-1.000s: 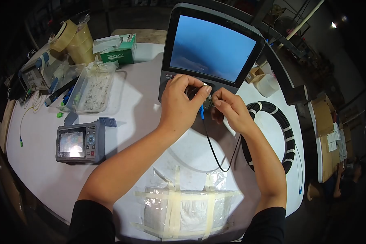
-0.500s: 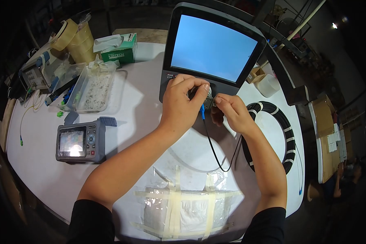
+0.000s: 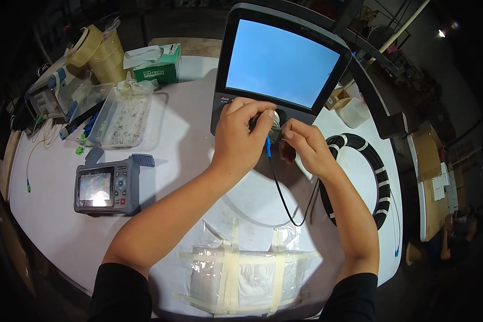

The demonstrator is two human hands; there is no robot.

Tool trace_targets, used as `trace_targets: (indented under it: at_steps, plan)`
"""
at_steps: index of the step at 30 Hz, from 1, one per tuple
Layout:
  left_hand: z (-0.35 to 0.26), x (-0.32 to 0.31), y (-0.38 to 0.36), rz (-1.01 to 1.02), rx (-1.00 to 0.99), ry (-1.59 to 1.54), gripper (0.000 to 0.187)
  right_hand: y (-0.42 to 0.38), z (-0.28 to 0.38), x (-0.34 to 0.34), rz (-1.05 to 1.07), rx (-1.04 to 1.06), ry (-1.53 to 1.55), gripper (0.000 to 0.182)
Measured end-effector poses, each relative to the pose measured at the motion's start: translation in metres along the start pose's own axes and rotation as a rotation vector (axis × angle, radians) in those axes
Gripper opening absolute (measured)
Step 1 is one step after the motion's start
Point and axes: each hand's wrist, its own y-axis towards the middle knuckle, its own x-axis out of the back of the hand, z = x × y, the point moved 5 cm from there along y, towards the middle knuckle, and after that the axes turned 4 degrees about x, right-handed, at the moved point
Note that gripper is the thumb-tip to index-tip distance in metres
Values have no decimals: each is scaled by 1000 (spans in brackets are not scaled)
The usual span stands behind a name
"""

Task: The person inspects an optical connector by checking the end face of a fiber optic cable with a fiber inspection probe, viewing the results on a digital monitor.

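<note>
My left hand (image 3: 236,134) is closed around the top of a metal fitting (image 3: 276,127) at the base of a dark grey monitor (image 3: 221,110). Most of that fitting is hidden behind my fingers. Directly below it, a blue fibre-optic connector (image 3: 268,147) points upward, its tip at the fitting. From the connector a thin black cable (image 3: 280,196) loops down and to the right. My right hand (image 3: 307,146) is pinched at the fitting's right side; what lies between thumb and finger is hidden. The monitor's screen (image 3: 284,61) glows plain light blue.
A coil of black cable (image 3: 382,177) lies at the right. To the left are a handheld tester (image 3: 115,185), a plastic bin of scraps (image 3: 126,121), a green wipes box (image 3: 163,67) and tape rolls (image 3: 104,53). A taped plastic sheet (image 3: 252,279) covers the table's front.
My right fingers have shifted slightly at the fitting, and a small dark speck shows near the screen's right edge. My left hand stays nearly still.
</note>
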Motion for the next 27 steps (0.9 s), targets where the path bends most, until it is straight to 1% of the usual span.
trace_targets:
  at_steps: [3,8,12,15,17,18,20,27]
  plan:
    - [0,0,1,26,-33,61,19,0,1,0,9,6,-7,27]
    - [0,0,1,33,26,41,19,0,0,1,13,6,6,36]
    - [-1,1,2,31,30,46,20,0,-1,1,25,15,-5,40]
    - [0,0,1,48,36,31,22,1,0,2,29,-10,-10,38]
    - [-1,-1,0,5,-7,-5,22,1,-3,3,28,-4,1,32]
    - [0,-1,0,5,-7,-5,22,1,-5,3,28,-4,1,32]
    - [1,0,1,24,-27,49,21,1,-7,4,11,16,55,26]
    - [1,0,3,43,-6,51,18,1,-6,7,-4,3,85,17]
